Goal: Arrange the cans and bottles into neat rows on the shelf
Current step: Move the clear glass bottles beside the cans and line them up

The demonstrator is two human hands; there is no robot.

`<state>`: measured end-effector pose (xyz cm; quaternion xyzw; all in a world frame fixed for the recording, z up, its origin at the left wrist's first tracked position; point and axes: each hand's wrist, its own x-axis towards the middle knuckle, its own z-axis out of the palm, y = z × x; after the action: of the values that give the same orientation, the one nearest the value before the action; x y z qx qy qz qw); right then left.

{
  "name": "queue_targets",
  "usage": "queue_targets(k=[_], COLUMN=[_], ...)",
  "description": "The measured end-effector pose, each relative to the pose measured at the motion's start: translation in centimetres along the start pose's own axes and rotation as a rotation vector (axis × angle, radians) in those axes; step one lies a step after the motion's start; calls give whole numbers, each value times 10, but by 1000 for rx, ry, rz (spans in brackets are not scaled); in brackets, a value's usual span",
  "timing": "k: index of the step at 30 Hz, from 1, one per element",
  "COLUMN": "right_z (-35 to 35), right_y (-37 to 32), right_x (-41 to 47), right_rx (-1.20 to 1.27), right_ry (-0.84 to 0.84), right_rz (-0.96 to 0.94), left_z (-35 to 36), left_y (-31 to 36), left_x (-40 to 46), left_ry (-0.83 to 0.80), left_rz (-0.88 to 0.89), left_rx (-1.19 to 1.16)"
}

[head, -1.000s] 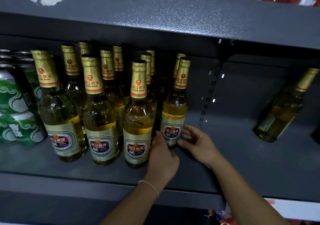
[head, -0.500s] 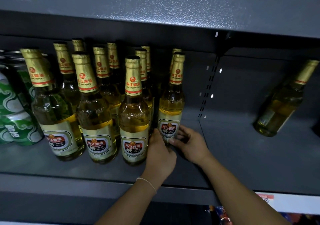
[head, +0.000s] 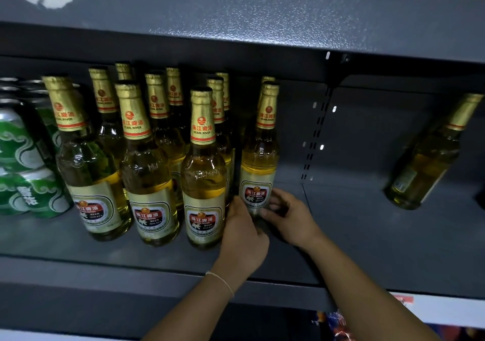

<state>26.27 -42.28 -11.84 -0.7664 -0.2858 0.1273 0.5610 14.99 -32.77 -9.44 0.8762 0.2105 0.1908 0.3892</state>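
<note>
Bottle: the clear glass beer bottle with gold foil neck (head: 258, 156) stands upright on the dark grey metal shelf (head: 354, 225), centre of the frame, set back from the front row.
Left hand (head: 242, 233): fingers likely curled on its base; hidden.
Right hand (head: 290, 216): fingers pinch the lower label, directly in front.
Stray: one leaning glass bottle (head: 430, 154), far right.

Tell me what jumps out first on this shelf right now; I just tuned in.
A block of gold-foiled beer bottles stands mid-shelf, with both hands at the base of the rightmost bottle: left hand on its near side, right hand cupping the other. Green cans are stacked at far left, and one stray bottle stands alone at far right.
</note>
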Motion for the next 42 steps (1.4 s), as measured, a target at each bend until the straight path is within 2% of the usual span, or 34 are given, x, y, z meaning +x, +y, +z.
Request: queue_targets(k=[2,6,12,15,24,30,38,42], right_z=[-9,-42,-118,-164,-274,-306,-325,-331], right_y=[-3,-8,-27,-32,-19,-11,-1,2], right_x=[-1,-6,-30,-38,-51,-44,-10,1], right_rx=[-9,21,40,-46,-243,-398,-291,-225], right_ry=[43,251,465,555,851,877,609,585], right_rz=[53,64,-11,-54,-21,-52,117,40], left_z=[-4,-6,20,44,110,137,154,155], left_y=[5,18,76,112,194,214,218,218], left_x=[-9,-28,-19,3,59,70,79,80], left_ry=[-70,-195,-201,-163,-265,-307,-260,-244], left_rz=[10,82,399,535,565,545,543,546], left_rx=[36,56,-15,-66,-56,19,90,94])
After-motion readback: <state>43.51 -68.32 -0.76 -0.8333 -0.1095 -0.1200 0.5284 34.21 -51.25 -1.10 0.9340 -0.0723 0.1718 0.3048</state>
